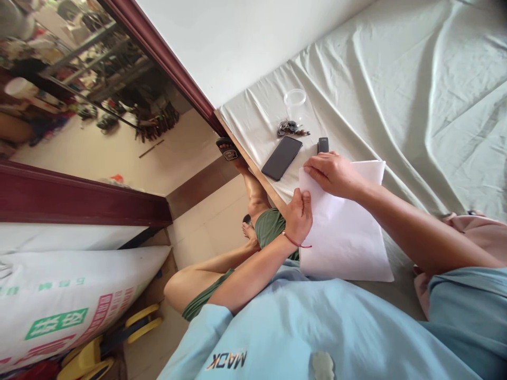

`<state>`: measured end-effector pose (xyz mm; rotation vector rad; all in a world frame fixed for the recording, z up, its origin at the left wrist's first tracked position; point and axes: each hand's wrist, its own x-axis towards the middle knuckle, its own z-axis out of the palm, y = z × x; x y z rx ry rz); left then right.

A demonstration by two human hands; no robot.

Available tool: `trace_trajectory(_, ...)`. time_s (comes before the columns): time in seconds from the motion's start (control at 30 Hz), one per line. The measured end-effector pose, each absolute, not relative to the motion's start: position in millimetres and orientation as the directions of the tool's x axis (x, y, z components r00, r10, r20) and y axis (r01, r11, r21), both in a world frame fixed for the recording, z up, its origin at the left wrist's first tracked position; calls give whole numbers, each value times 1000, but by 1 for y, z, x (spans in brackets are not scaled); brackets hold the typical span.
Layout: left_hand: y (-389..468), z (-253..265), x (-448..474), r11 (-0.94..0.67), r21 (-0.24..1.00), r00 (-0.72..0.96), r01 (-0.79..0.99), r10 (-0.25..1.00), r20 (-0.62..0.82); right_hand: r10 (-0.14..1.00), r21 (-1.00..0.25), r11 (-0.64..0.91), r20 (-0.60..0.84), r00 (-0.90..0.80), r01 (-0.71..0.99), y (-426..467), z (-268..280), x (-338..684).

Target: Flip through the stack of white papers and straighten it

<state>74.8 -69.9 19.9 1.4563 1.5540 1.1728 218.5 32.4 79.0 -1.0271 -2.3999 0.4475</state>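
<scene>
White sheets of paper (344, 237) lie at the edge of the cloth-covered surface, close to my body. My left hand (298, 216), with a red cord on its wrist, grips the paper's left edge between thumb and fingers. At the upper left corner, my right hand (330, 171) pinches the same paper with its fingers pressed together. Just beyond the right hand stands a small black device (323, 145), its lower end hidden. A black phone (282, 158) lies to the left of it. How many sheets there are, I cannot tell.
Past the phone are a bunch of keys (289, 127) and a clear plastic cup (295, 103). A wrinkled pale green cloth (388, 79) covers the surface. On the floor side are a printed white sack (75, 295) and a yellow wheeled object (85, 359). A dark red door frame (158, 47) borders the wall.
</scene>
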Motion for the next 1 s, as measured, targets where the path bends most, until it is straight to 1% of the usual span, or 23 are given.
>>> trace_trajectory(0.13, -70, 24, 75, -37, 916, -117, 401, 989, 91, 733, -480, 670, 303, -609, 567, 31, 79, 217)
trace_trajectory(0.27, -70, 26, 73, -42, 917, -101, 397, 991, 90, 764, -487, 633, 270, -586, 602, 32, 79, 217)
trace_trajectory(0.4, -73, 21, 68, -36, 938, -41, 344, 998, 54, 832, -513, 533, 174, -527, 673, 35, 76, 217)
trace_trajectory(0.5, -75, 16, 64, -6, 951, -20, 308, 1000, 13, 857, -518, 481, 108, -504, 707, 36, 75, 218)
trace_trajectory(0.57, -75, 13, 63, 21, 961, -42, 274, 999, -10, 855, -493, 491, 113, -506, 718, 37, 74, 223)
trace_trajectory(0.63, -75, 11, 64, 64, 974, -78, 216, 996, -48, 849, -467, 512, 149, -506, 721, 40, 73, 232)
trace_trajectory(0.7, -75, 9, 69, 138, 981, -95, 137, 987, -126, 857, -455, 504, 159, -490, 734, 43, 71, 244)
trace_trajectory(0.77, -76, 7, 75, 221, 973, -87, 69, 973, -215, 878, -446, 461, 108, -466, 767, 47, 66, 257)
trace_trajectory(0.83, -76, 5, 82, 271, 962, -69, 34, 961, -268, 895, -413, 413, 20, -446, 811, 51, 60, 267)
trace_trajectory(0.93, -74, 3, 89, 284, 958, -51, 29, 958, -283, 913, -344, 354, -73, -401, 869, 55, 54, 273)
trace_trajectory(1.0, -70, 1, 91, 292, 956, -41, 39, 956, -291, 921, -324, 321, -110, -373, 890, 57, 52, 272)
